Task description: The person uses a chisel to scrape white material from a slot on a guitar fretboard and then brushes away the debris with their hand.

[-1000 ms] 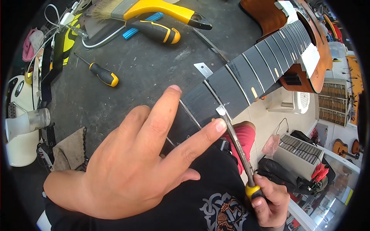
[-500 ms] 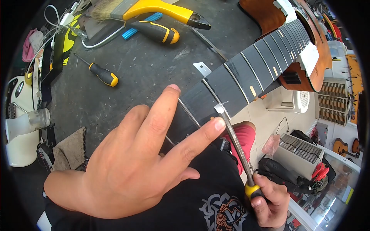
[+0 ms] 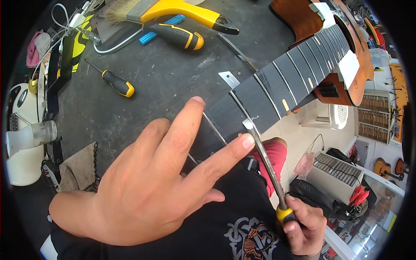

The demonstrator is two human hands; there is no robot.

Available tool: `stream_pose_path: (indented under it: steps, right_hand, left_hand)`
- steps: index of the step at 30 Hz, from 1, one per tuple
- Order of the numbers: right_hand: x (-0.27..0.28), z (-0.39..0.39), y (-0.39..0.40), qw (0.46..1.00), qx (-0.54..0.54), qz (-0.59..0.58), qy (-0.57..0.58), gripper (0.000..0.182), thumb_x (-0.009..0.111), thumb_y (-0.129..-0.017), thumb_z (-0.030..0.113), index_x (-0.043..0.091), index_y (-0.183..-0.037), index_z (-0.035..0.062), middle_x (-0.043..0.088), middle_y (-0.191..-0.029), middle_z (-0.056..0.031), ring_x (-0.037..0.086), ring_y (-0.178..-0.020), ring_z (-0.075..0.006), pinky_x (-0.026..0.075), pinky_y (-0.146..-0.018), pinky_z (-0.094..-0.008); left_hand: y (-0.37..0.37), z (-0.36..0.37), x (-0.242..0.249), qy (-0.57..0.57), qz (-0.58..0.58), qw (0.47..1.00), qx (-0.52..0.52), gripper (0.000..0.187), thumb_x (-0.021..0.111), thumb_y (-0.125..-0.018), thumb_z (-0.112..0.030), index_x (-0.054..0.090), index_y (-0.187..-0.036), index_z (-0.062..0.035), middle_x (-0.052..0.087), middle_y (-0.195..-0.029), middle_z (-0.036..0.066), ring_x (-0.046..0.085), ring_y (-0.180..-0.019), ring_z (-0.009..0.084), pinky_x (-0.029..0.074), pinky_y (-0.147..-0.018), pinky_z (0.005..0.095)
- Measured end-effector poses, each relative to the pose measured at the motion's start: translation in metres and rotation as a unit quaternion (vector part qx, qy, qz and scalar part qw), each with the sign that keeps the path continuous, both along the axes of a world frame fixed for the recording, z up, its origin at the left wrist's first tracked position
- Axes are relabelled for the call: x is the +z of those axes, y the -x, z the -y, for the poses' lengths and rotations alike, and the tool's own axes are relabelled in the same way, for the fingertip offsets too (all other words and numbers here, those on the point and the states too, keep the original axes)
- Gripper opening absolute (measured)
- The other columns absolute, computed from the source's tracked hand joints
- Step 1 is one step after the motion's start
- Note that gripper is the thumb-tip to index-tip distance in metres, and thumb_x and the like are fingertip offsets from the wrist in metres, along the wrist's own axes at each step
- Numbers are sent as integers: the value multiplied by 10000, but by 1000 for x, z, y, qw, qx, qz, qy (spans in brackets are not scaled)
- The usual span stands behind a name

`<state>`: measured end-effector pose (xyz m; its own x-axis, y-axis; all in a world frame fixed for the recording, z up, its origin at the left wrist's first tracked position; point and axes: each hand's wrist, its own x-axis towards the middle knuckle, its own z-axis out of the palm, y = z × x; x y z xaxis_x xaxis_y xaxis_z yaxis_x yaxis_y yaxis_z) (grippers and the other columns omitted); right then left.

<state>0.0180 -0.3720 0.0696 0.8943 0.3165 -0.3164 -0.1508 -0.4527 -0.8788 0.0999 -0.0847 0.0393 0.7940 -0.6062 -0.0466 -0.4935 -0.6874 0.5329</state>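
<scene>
A dark guitar fingerboard [image 3: 255, 96] with metal frets runs diagonally from the guitar body [image 3: 359, 82] toward my torso. My right hand [image 3: 305, 227] grips the yellow-and-black handle of a flat-bladed screwdriver [image 3: 269, 165]. Its bright tip rests at the near end of a fret [image 3: 239, 104], by the fingerboard's edge, where a thin pale curl shows. My left hand [image 3: 160, 182] is spread palm down over the neck's lower end. Its index fingertip is against the screwdriver shaft near the tip, and another fingertip reaches the fingerboard's far edge.
On the dark bench [image 3: 173, 78] lie a wide brush [image 3: 182, 11], a black-yellow handled tool [image 3: 177, 35], a small screwdriver [image 3: 117, 83], a blue stick [image 3: 161, 29] and a trapezoid blade [image 3: 229, 79]. A brown cloth [image 3: 78, 167] is at left. A white stool [image 3: 331, 117] stands beyond the neck.
The fingerboard and bench shift very slightly in view. Both hands and the screwdriver keep nearly the same place, the tip still at the same fret end.
</scene>
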Motion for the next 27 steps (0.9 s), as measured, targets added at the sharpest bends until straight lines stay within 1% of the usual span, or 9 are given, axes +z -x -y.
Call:
stream_pose_path:
  steps: [7, 17, 19, 20, 22, 27]
  right_hand:
    - [1, 2, -2, 1000, 7, 8, 0, 407, 638, -989, 130, 592, -1319, -103, 669, -1266, -252, 677, -1139, -315, 474, -990, -335]
    - [-3, 2, 3, 1000, 3, -9, -7, 409, 639, -985, 122, 589, -1318, -110, 668, -1268, -252, 672, -1150, -318, 468, -1003, -342]
    - [-11, -4, 13, 996, -84, 10, -5, 459, 678, -956, 207, 606, -1317, -68, 726, -922, -163, 665, -704, -173, 499, -700, -269]
    - [-9, 0, 12, 996, -85, 10, -5, 459, 678, -956, 207, 606, -1317, -68, 726, -922, -163, 665, -704, -173, 499, -700, -269]
    - [0, 1, -2, 1000, -1, 0, -4, 410, 641, -984, 124, 590, -1316, -111, 668, -1268, -253, 672, -1149, -315, 467, -1003, -341]
    - [-1, 2, 0, 1000, 1, -2, -1, 410, 644, -983, 124, 591, -1313, -112, 666, -1272, -253, 672, -1151, -313, 464, -1003, -337]
  left_hand:
    - [1, 1, 0, -5, 2, 1000, 1, 787, 888, -654, -327, 625, -1380, -176, 397, -1435, 352, 563, -1169, 458, 511, -941, 458]
    - [0, 0, 0, -4, 2, 1000, 2, 785, 891, -649, -321, 629, -1374, -172, 398, -1432, 349, 560, -1177, 463, 509, -947, 467]
    - [0, 0, 0, -6, 3, 1000, 0, 785, 891, -649, -321, 629, -1374, -172, 397, -1432, 349, 560, -1178, 463, 508, -948, 467]
    - [0, 0, 0, -6, 4, 1000, -1, 784, 891, -650, -321, 629, -1374, -171, 398, -1432, 350, 559, -1178, 463, 508, -948, 467]
    - [0, 0, 0, -7, 4, 1000, -2, 784, 891, -651, -320, 629, -1374, -169, 398, -1432, 351, 559, -1179, 463, 507, -949, 466]
    - [1, 1, 0, -4, 1, 1000, 3, 779, 887, -656, -320, 629, -1374, -164, 404, -1430, 355, 560, -1174, 460, 506, -952, 460]
